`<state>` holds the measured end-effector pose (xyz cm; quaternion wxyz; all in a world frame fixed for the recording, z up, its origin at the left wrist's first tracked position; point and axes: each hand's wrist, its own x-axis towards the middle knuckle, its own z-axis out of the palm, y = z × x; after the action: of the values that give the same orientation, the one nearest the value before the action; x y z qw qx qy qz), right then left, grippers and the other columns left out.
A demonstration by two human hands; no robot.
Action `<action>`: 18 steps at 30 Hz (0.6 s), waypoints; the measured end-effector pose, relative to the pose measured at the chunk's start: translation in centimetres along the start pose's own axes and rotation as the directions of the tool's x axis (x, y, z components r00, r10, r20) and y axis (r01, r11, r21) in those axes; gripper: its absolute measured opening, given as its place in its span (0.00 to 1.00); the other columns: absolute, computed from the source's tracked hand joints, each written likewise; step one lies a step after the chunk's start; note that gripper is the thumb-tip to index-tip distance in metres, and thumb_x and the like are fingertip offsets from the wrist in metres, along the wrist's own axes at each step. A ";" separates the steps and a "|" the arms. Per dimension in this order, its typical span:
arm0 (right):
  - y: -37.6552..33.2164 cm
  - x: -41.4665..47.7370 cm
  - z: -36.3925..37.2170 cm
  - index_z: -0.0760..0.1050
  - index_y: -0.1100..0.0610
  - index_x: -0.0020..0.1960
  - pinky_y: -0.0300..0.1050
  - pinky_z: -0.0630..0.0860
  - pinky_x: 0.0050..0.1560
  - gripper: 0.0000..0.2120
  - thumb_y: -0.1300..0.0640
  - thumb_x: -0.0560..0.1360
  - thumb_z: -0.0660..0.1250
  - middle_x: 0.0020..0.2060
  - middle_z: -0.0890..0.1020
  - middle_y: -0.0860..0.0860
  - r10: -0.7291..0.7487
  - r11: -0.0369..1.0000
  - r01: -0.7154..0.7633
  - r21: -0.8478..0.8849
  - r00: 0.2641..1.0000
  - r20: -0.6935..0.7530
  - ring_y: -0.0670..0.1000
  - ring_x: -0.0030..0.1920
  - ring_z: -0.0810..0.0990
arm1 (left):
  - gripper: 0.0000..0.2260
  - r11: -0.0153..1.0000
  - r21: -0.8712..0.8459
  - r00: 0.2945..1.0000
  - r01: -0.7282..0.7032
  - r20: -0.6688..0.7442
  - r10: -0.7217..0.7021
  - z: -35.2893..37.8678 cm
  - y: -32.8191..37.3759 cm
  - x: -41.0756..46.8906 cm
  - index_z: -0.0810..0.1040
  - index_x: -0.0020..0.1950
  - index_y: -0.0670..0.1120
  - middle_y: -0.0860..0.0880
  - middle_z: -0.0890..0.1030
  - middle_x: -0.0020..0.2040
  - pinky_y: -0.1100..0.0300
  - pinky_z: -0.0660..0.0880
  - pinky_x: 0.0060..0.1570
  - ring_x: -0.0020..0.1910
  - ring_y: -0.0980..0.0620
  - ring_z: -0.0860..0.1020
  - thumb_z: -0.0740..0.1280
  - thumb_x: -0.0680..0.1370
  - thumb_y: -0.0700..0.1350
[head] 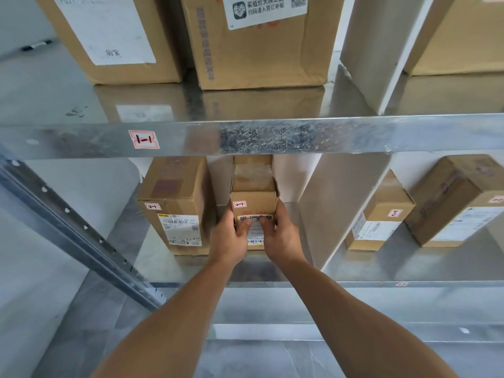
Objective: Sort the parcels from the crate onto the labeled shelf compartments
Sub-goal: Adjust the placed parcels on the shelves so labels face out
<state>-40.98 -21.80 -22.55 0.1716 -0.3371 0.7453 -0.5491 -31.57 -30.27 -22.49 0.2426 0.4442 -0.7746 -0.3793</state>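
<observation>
Gripping parcel [253, 205] between them, left hand [227, 241] and right hand [283, 237] clasp its sides.

1. The small parcel [253, 205] is a brown cardboard box. It has a pink tag that says 2-1 and a white sticker under the tag. It is in the left compartment of the lower shelf [354, 268], and its long side points to the back.
2. The left hand [229, 236] and the right hand [281, 236] hold its two sides. Both thumbs are on the sticker.
3. The tall parcel [174, 205] stands just beside it on the left. It is brown too and has its own 2-1 tag.
4. The low parcel [379, 214] and the long parcel [452, 203] lie in the next compartment to the right. Each has a pink tag.
</observation>
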 end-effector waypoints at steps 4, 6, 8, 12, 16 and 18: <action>0.2 0.2 0.1 0.70 0.48 0.70 0.21 0.68 0.44 0.18 0.61 0.82 0.62 0.47 0.78 0.33 0.030 1.000 -0.030 -0.002 1.000 0.008 0.32 0.45 0.78 | 0.17 1.000 -0.017 1.000 -0.003 -0.014 0.002 0.1 0.1 -0.1 0.73 0.70 0.46 0.48 0.83 0.60 0.63 0.69 0.53 0.60 0.46 0.80 0.67 0.82 0.46; 0.2 0.2 0.1 0.70 0.49 0.70 0.20 0.68 0.44 0.19 0.62 0.82 0.62 0.47 0.78 0.33 0.037 0.999 -0.037 0.001 0.999 0.012 0.30 0.45 0.77 | 0.17 1.000 -0.011 1.000 -0.008 -0.016 0.008 0.1 0.3 -0.2 0.72 0.71 0.46 0.48 0.82 0.61 0.63 0.69 0.53 0.60 0.47 0.80 0.67 0.82 0.46; 0.0 0.1 0.0 0.70 0.49 0.71 0.19 0.67 0.43 0.19 0.62 0.82 0.62 0.49 0.80 0.38 0.034 0.999 -0.034 0.003 0.999 0.011 0.36 0.46 0.78 | 0.18 1.000 0.004 1.000 -0.012 -0.009 0.012 0.0 0.3 -0.3 0.71 0.71 0.47 0.48 0.82 0.61 0.62 0.70 0.55 0.61 0.47 0.79 0.66 0.82 0.47; -0.4 0.0 -0.2 0.67 0.47 0.74 0.18 0.67 0.45 0.22 0.61 0.83 0.62 0.55 0.80 0.42 0.031 1.000 -0.031 0.003 0.999 0.040 0.44 0.52 0.78 | 0.18 1.000 0.006 1.000 -0.011 0.014 0.011 -0.2 0.3 -0.2 0.70 0.72 0.47 0.48 0.81 0.62 0.61 0.70 0.56 0.61 0.46 0.79 0.66 0.82 0.48; -0.4 -0.3 -0.4 0.63 0.45 0.76 0.22 0.69 0.50 0.24 0.60 0.83 0.61 0.57 0.79 0.41 0.039 0.999 -0.038 -0.010 0.997 0.072 0.43 0.56 0.77 | 0.19 1.000 -0.011 0.999 0.005 0.043 -0.005 -0.5 0.2 -0.3 0.69 0.72 0.48 0.48 0.81 0.63 0.56 0.73 0.60 0.63 0.46 0.78 0.66 0.82 0.48; -0.5 -0.4 -0.5 0.62 0.44 0.77 0.31 0.73 0.56 0.25 0.59 0.83 0.61 0.59 0.79 0.41 0.049 0.999 -0.048 -0.014 0.995 0.083 0.44 0.58 0.77 | 0.19 1.000 -0.019 0.999 0.001 0.048 -0.001 -0.7 0.4 -0.4 0.69 0.72 0.48 0.49 0.80 0.64 0.56 0.72 0.59 0.63 0.46 0.78 0.66 0.82 0.48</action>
<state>-40.84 -21.25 -21.91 0.2137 -0.3424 0.7487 -0.5259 -31.04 -30.06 -21.78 0.2280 0.4330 -0.7763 -0.3972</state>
